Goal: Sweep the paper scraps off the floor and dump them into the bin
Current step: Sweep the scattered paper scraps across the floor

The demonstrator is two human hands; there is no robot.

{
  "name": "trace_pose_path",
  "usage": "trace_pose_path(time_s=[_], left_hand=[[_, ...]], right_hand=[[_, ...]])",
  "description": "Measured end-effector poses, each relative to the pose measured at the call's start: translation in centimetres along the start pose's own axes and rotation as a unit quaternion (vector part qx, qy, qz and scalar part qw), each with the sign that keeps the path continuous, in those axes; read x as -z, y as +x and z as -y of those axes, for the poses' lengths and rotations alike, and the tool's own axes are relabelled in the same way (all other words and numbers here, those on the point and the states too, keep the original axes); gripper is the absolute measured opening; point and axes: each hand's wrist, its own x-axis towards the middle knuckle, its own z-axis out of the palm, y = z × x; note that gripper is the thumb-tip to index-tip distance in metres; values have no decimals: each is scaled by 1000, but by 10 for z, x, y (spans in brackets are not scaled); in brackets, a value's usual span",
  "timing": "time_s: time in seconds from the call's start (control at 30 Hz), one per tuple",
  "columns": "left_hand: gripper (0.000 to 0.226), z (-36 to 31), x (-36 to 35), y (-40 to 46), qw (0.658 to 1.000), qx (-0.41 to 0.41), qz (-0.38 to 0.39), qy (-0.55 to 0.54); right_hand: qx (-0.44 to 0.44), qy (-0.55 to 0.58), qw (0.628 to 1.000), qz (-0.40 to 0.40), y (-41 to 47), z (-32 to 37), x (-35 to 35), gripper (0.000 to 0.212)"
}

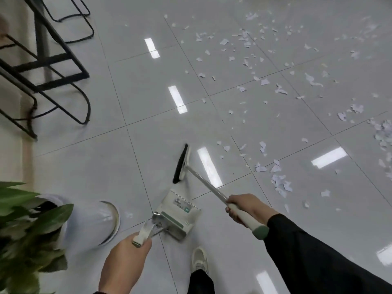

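White paper scraps (280, 183) lie scattered over the grey tiled floor across the right and upper right, thickest at the right edge. My right hand (246, 209) grips the white and green handle of a broom (182, 164), whose black bristle head rests on the floor left of the scraps. My left hand (129, 257) holds the handle of a white and green dustpan (180, 215), which sits low near the floor just below the broom head. No scraps show in the dustpan.
A white round pot (93, 221) with a green plant (23, 225) stands at the lower left. Black metal chair and table legs (53, 71) fill the upper left. My shoe (199, 259) is on the tiles at the bottom centre. No bin is in view.
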Motion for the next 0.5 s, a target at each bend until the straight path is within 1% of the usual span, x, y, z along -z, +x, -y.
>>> trace_pose_path(time_s=[0.07, 0.17, 0.23, 0.3, 0.33, 0.4, 0.43, 0.5], left_hand=[[23, -16, 6, 10, 999, 2, 12, 31], [25, -47, 10, 24, 999, -31, 27, 21], [27, -60, 11, 31, 998, -43, 38, 16], [30, -83, 2, 38, 995, -74, 52, 38], [29, -83, 4, 39, 995, -76, 49, 40], [28, -102, -11, 37, 990, -111, 57, 61], [28, -99, -12, 37, 991, -111, 54, 57], [26, -114, -29, 25, 984, -143, 64, 81]], right_hand=[[-5, 11, 1000, -27, -9, -1, 32, 10], [-15, 55, 996, -70, -23, -1, 84, 14], [-27, 86, 993, -82, -23, -6, 111, 14], [-32, 132, 984, -112, -31, -22, 148, 15], [-32, 131, 984, -118, -29, -25, 155, 16], [-32, 177, 973, -145, -39, -49, 192, 18], [-29, 182, 972, -147, -38, -49, 199, 17], [-32, 247, 955, -160, -58, -76, 229, 15]])
